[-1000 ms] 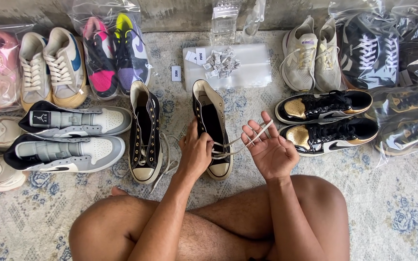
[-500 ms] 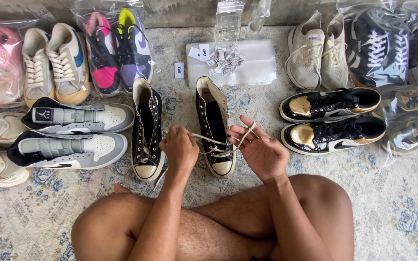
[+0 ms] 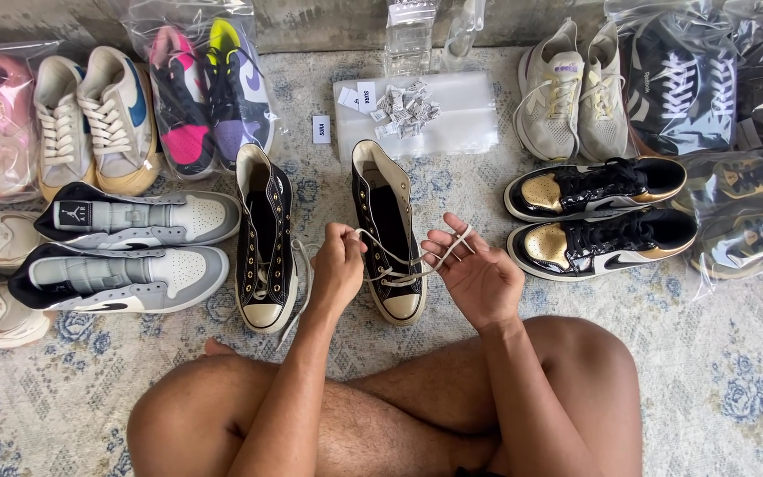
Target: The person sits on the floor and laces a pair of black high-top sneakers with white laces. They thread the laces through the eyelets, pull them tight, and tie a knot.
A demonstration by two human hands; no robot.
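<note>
At frame centre, we are pinching a cream shoelace (image 3: pixel 396 262) with our left hand (image 3: pixel 337 265); our right hand (image 3: pixel 479 274), half open, is looping its other end over the fingers. Soft, light and limp, it is threading the black high-top sneaker (image 3: pixel 388 230) on the rug (image 3: pixel 735 371); we judge its ends best to grip.

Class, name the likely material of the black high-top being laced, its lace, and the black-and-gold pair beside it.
High-top: probably canvas, matte black, with a glossier, rubber-looking cream toe cap. Lace: flat, pale woven fabric, limp between both hands. Black-and-gold pair: likely patent or metallic synthetic leather, showing bright reflections.
</note>
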